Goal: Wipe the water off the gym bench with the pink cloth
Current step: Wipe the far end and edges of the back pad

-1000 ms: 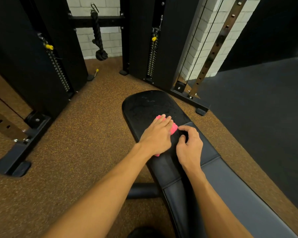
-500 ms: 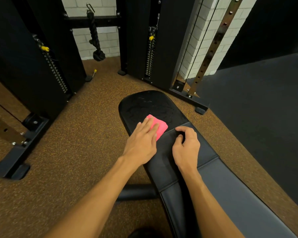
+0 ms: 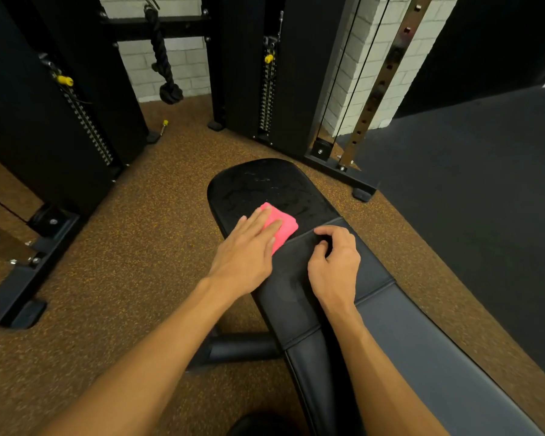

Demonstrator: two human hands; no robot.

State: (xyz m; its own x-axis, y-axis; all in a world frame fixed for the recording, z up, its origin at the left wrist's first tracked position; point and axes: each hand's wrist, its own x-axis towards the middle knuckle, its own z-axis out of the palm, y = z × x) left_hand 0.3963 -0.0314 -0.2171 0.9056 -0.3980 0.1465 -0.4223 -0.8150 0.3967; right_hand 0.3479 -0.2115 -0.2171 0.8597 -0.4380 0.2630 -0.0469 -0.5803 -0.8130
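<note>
Head view. The pink cloth (image 3: 282, 223), folded into a thick pad, lies on the rounded end section of the desk (image 3: 422, 341), its near edge at the seam that separates this section from the next. The left hand (image 3: 246, 256) lies flat on the cloth, fingers straight and together, so that its pressure spreads over the whole fold and keeps the cloth in full contact with the vinyl. The right hand (image 3: 335, 265) rests on the desk just right of the cloth and clear of it, fingers curled under with nothing seen in them; it probably serves as a brace for the leaning body. Beyond the cloth, water droplets (image 3: 258, 180) bead on the far half of the end section, whereas the vinyl nearer than the cloth looks only faintly smeared; by this judgement the wiping is partly done and the far half remains. Well beyond the cloth stands a cable machine (image 3: 290, 73); speckled floor (image 3: 123, 247) lies to the cloth's left.
</note>
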